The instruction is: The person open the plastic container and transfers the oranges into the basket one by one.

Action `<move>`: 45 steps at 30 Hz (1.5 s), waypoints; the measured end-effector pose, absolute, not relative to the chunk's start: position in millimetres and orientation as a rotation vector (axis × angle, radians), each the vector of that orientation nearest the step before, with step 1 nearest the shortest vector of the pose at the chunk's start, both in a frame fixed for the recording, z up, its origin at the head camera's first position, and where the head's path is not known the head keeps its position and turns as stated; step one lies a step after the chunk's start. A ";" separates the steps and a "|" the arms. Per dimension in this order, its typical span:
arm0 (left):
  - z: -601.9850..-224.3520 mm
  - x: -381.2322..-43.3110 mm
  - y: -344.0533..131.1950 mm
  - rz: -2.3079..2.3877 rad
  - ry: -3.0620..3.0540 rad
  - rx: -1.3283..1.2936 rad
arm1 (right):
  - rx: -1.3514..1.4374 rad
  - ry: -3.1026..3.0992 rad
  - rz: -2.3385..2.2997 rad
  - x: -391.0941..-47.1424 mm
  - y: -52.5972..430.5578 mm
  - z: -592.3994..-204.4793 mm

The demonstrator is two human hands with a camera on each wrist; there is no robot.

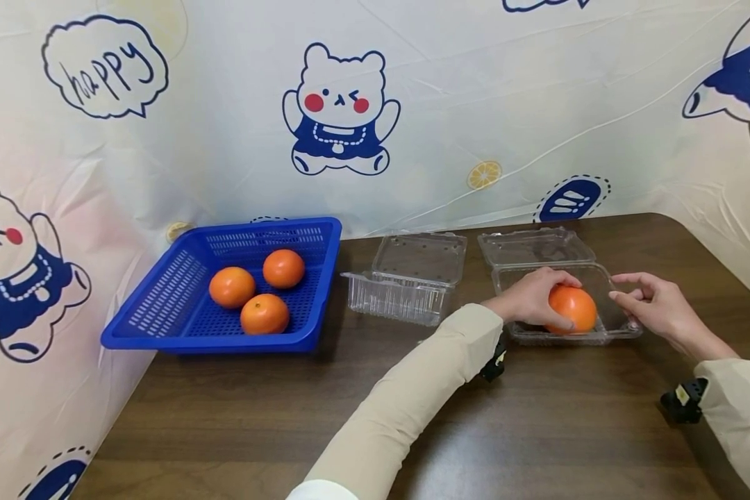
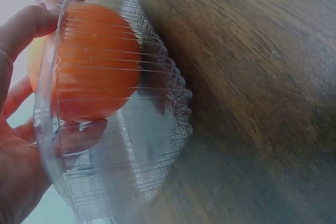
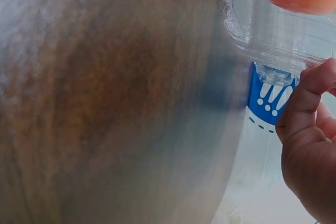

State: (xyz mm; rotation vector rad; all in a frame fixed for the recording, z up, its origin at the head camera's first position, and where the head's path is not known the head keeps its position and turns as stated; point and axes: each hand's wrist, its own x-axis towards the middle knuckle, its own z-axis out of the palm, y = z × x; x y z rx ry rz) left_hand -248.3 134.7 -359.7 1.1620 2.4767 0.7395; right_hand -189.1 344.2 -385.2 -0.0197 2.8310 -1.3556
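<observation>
At the right of the head view, my left hand point(image 1: 530, 298) grips an orange point(image 1: 575, 309) from above and the left, thumb on the near side. The orange sits low inside a clear plastic clamshell box point(image 1: 614, 335), its lid standing open at the back. In the left wrist view the orange point(image 2: 100, 64) shows through the ribbed wall of the box point(image 2: 149, 148), with fingers reaching behind it. My right hand point(image 1: 659, 309) pinches the right rim of the box between thumb and fingers. The right wrist view shows this hand point(image 3: 310, 135) at the box's edge.
A blue plastic basket point(image 1: 209, 342) with three oranges point(image 1: 264, 314) stands at the left of the brown wooden table point(image 1: 475, 437). Between basket and hands lies a second clear clamshell box point(image 1: 400, 298), lid open. A printed cloth point(image 1: 437, 139) hangs behind the table.
</observation>
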 end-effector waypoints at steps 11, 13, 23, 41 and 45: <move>-366.5 -251.1 126.2 0.826 2.537 1.192 | -0.029 2.847 -1.381 -187.8 343.3 -385.3; -366.9 -251.8 124.4 0.847 2.539 1.189 | -0.028 2.850 -1.374 -187.5 342.9 -385.2; -357.0 -252.9 115.0 0.964 2.548 1.168 | -0.027 2.865 -1.352 -186.5 341.9 -384.5; -346.2 -246.9 91.9 1.153 2.550 1.131 | -0.059 2.880 -1.381 -186.5 340.6 -385.1; -341.4 -241.0 88.7 1.138 2.551 1.175 | -0.049 2.882 -1.374 -185.2 340.3 -384.7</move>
